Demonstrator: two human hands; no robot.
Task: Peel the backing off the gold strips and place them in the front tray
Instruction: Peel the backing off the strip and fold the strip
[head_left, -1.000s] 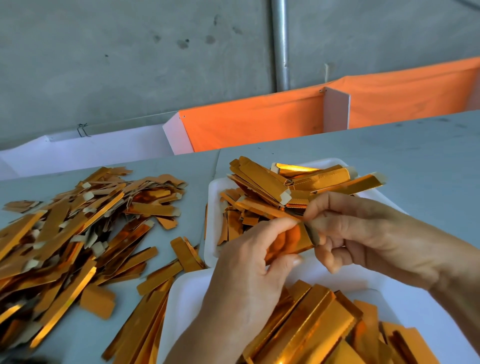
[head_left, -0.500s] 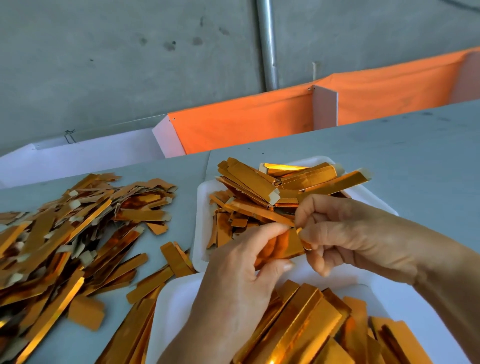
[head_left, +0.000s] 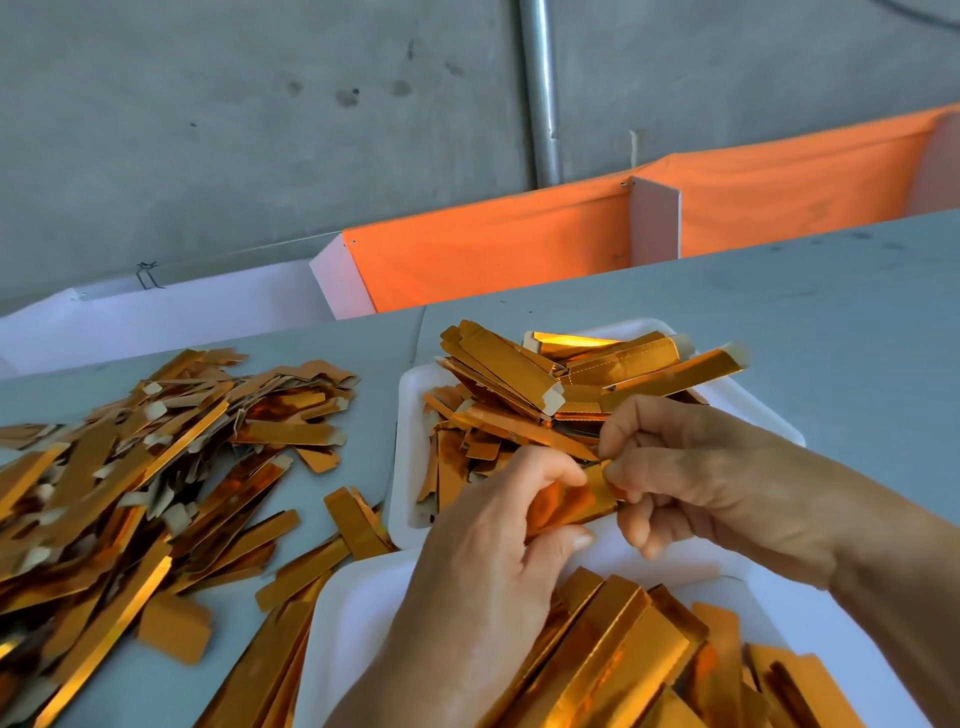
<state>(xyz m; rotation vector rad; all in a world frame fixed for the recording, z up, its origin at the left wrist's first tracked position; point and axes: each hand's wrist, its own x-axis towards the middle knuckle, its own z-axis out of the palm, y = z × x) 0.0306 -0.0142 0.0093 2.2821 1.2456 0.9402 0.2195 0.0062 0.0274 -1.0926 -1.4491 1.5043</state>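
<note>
A gold strip (head_left: 569, 501) is held between both hands above the gap between two white trays. My left hand (head_left: 498, 545) grips its left part with thumb and fingers curled round it. My right hand (head_left: 691, 473) pinches its right end between thumb and forefinger. The far white tray (head_left: 410, 441) holds several gold strips and small gold pieces. The near white tray (head_left: 353, 618) holds several long gold strips laid side by side. My hands hide most of the held strip.
A big loose heap of gold strips (head_left: 135, 467) with pale tabs covers the grey table (head_left: 831, 322) at the left. A few strips (head_left: 306, 566) lie between the heap and the trays. An orange cloth barrier (head_left: 493, 260) and white panels run behind the table.
The held strip sits a little further into my left hand, and my right fingers have closed tighter on its right end. The view has shifted slightly.
</note>
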